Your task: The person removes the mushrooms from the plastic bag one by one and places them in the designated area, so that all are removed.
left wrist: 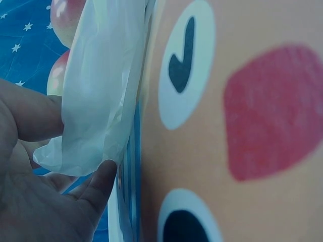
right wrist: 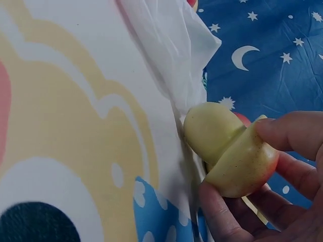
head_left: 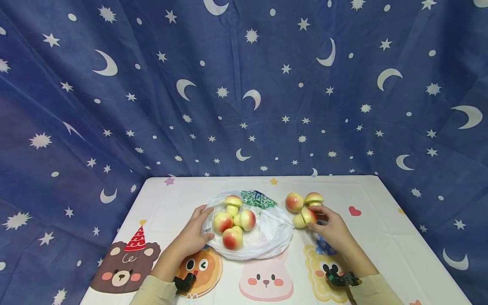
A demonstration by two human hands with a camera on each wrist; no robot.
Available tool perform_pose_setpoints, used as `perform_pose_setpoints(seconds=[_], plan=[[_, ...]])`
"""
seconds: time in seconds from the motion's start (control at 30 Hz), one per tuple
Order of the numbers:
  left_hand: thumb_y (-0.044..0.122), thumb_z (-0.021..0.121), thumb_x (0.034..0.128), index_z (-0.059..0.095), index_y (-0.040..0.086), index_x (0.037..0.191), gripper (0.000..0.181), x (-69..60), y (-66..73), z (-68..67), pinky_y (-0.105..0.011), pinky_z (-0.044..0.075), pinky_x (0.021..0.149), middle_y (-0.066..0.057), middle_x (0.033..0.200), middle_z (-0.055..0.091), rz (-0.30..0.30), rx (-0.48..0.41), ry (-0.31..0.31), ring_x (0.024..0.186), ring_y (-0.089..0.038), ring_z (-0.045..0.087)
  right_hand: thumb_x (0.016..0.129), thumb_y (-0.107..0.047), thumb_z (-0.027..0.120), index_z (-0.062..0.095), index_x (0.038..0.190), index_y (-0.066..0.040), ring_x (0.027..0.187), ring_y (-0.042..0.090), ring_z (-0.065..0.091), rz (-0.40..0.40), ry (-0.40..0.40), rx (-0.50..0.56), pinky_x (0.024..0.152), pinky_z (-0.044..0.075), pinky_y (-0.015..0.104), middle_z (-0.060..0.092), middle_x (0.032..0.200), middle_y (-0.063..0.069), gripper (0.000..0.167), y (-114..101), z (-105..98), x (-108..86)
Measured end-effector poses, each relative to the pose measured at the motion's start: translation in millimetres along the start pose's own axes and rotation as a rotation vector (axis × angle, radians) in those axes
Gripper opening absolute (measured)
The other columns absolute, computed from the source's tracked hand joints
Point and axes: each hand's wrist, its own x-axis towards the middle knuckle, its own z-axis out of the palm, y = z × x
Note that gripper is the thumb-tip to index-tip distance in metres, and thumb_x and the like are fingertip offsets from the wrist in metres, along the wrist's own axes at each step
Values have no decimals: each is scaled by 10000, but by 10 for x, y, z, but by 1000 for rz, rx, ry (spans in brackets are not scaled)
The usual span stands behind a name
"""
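Beige sleeves (head_left: 154,292) sit closest to the camera, so work out from the hands. Right hand (head_left: 327,222) has a toy mushroom (head_left: 305,218) pinched between thumb and fingers, gripping it by the cap; can't tell if it's off the worktop (head_left: 350,190) or just resting there. Left hand (head_left: 196,231) is holding the left edge of a white plastic bag (head_left: 272,237), fingers and thumb around the rim.

Key bit of geometry imo: the held mushroom lies on the left side of the right hand, just beside the bag's right edge, its long axis running roughly crosswise with the stem end pointing bagward. Right hand's obviously the nearer one; the left is over on the far side of the bag.

Headcount: one mushroom gripped, two loose right behind it (a left one (head_left: 295,202) and a right one (head_left: 314,197)), plus a cluster of four (head_left: 223,222) which looks to be sitting in the bag's mouth. So seven mushrooms, one bag, two hands. Behind everything hangs one blue curtain (head_left: 244,55) with moons and stars.
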Motion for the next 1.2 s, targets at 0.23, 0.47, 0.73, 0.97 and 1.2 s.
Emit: perform_pose_setpoints(seconds=[0.23, 0.47, 0.73, 0.97, 1.2], plan=[[40, 806, 907, 423, 101, 1647, 835, -6, 5, -3, -649, 311, 1291, -156, 1743, 272, 7, 12, 8, 1589, -441, 365, 957, -147, 793, 623, 1462, -104, 1323, 425, 636, -8, 8, 2, 1088, 581, 541, 648, 1459, 196, 534, 26, 31, 5], [40, 802, 908, 420, 109, 1650, 838, -2, -3, 0, -644, 310, 1294, -157, 1743, 271, 9, 0, 8, 1591, -439, 363, 968, -160, 789, 611, 1477, -121, 1345, 432, 626, 16, 11, 2, 1142, 531, 591, 642, 1468, 202, 540, 1, 67, 0], [49, 806, 912, 422, 114, 1649, 834, -6, 4, 5, -646, 311, 1293, -151, 1747, 267, -11, 9, 1, 1593, -439, 363, 968, -170, 792, 612, 1473, -106, 1350, 430, 630, 23, 21, -10, 1142, 534, 574, 643, 1474, 201, 539, 4, 50, -19], [59, 811, 909, 412, 110, 1654, 846, 10, 15, 7, -640, 311, 1294, -136, 1751, 267, -21, -1, 3, 1596, -426, 365, 966, -168, 793, 608, 1472, -90, 1363, 441, 623, 21, 26, -12, 1130, 544, 560, 631, 1491, 205, 544, 3, 25, -27], [57, 807, 908, 414, 107, 1652, 844, 6, -6, 6, -647, 308, 1294, -152, 1751, 266, -5, 6, 6, 1596, -438, 359, 956, -132, 802, 610, 1468, -67, 1363, 452, 638, 5, 39, 12, 1077, 593, 478, 635, 1482, 235, 551, -23, -16, -28]])
